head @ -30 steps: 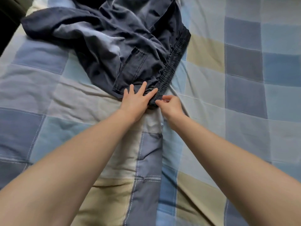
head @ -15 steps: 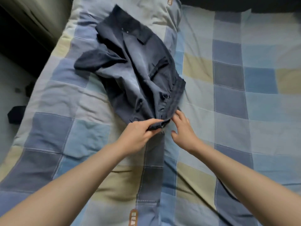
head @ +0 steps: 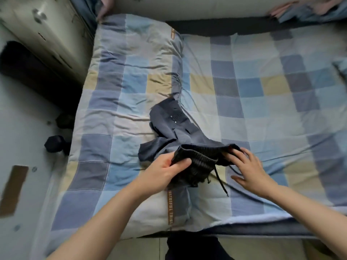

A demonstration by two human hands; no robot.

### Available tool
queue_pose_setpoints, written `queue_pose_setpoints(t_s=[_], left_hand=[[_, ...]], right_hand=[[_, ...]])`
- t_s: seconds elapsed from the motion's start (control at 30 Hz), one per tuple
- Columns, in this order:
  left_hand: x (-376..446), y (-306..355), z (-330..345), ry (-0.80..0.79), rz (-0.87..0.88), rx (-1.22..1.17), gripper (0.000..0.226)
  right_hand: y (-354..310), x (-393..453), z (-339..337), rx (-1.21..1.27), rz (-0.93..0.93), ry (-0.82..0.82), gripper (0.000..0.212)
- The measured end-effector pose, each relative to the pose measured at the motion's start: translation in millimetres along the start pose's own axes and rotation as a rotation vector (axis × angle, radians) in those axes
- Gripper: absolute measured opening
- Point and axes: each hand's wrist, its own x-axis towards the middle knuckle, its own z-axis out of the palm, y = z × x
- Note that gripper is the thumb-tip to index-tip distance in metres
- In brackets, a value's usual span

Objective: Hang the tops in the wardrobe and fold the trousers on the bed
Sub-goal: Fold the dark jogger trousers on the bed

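We've got the dark trousers (head: pixel 174 126) lying bunched up in the middle of the bed (head: pixel 262 102), on the checked cover. Our left hand (head: pixel 165 170) pinches the ribbed waistband (head: pixel 199 154) between thumb and curled fingers and lifts it off the cover. Our right hand (head: pixel 249 167) has its fingers spread and mostly straight, fingertips touching the other end of the waistband. A drawstring (head: pixel 219 177) dangles from it. Compared with half a second ago, the waistband is pulled out wide between both hands and raised, and we see much more of the bed.
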Motion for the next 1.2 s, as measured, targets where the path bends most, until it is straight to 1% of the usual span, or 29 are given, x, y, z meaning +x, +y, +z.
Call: queue_pose_setpoints(t_s=[0.03,0.13,0.17,0.23,0.27,0.3,0.33,0.37,0.4,0.43,0.47,0.53,0.57,0.63,0.7,0.8,0.87,0.9,0.93,1.03,1.13,1.2], left_hand=[[-13.4,15.3,-1.8,-0.019,-0.024,-0.041,0.012],[-46.2,45.4,-10.4,-0.066,-0.087,-0.087,0.03],[-54.9,52.8,-13.3,-0.068,-0.108,-0.111,0.032],[-72.9,68.3,-21.1,-0.059,-0.111,-0.125,0.03],[-79.0,72.7,-27.4,-0.037,-0.108,-0.132,0.029],[-86.0,80.7,-33.1,-0.014,-0.102,-0.128,0.03],[-90.4,84.0,-42.1,0.017,-0.087,-0.105,0.038],[-96.2,88.0,-50.1,0.058,-0.079,-0.076,0.051],[-99.9,91.3,-58.5,0.111,-0.064,-0.029,0.06],[-102.0,93.5,-66.8,0.18,-0.052,0.012,0.062],[-102.6,93.4,-75.5,0.236,-0.028,0.057,0.052],[-102.7,94.0,-90.7,0.333,0.028,0.164,0.016],[-103.4,96.9,-95.5,0.366,0.065,0.237,0.008],[-103.0,101.7,-103.2,0.384,0.21,0.406,0.027],[-101.6,106.8,-108.1,0.346,0.38,0.684,0.044],[-97.9,114.0,-111.1,0.181,0.597,1.14,0.062],[-92.0,119.2,-111.2,0.056,0.719,1.41,0.076],[-88.4,121.7,-109.7,0.025,0.756,1.492,0.079],[-83.7,126.1,-105.3,0.015,0.782,1.515,0.076],[-64.8,135.8,-92.1,0.019,0.755,1.467,0.05],[-47.7,147.9,-75.8,0.016,0.657,1.389,0.047],[-38.0,155.4,-61.2,0.02,0.604,1.401,0.042]], right_hand=[[-4.4,-11.6,-14.4,-0.078,-0.024,0.004,0.1],[-14.0,-43.5,-42.9,-0.326,-0.132,-0.062,0.083],[-15.4,-51.9,-46.5,-0.405,-0.161,-0.113,0.079],[-17.5,-71.0,-57.5,-0.493,-0.146,-0.218,0.072],[-18.1,-78.3,-61.6,-0.524,-0.129,-0.227,0.067],[-21.3,-86.8,-70.8,-0.551,-0.11,-0.208,0.06],[-24.2,-90.5,-78.8,-0.562,-0.119,-0.172,0.054],[-28.5,-96.0,-89.5,-0.572,-0.148,-0.127,0.046],[-32.9,-101.6,-99.5,-0.566,-0.195,-0.047,0.037],[-37.0,-105.6,-108.5,-0.543,-0.232,0.017,0.024],[-39.7,-109.1,-116.5,-0.498,-0.261,0.075,0.017],[-46.3,-115.9,-134.5,-0.429,-0.295,0.111,0.024],[-48.8,-121.1,-143.9,-0.403,-0.304,0.103,0.02],[-51.1,-127.4,-160.2,-0.358,-0.341,0.078,0.011],[-57.2,-131.6,-182.8,-0.331,-0.35,0.106,0.014],[-56.0,-136.5,-216.6,-0.374,-0.368,0.197,0.026],[-46.3,-139.6,-235.2,-0.46,-0.359,0.217,0.024],[-40.5,-140.0,-243.2,-0.493,-0.34,0.237,0.022],[-32.9,-142.0,-250.3,-0.515,-0.319,0.269,0.02],[-11.0,-150.2,-267.0,-0.564,-0.268,0.329,0.017],[10.0,-166.3,-280.2,-0.543,-0.277,0.365,0.014],[25.4,-177.8,-289.0,-0.507,-0.278,0.396,0.018]])
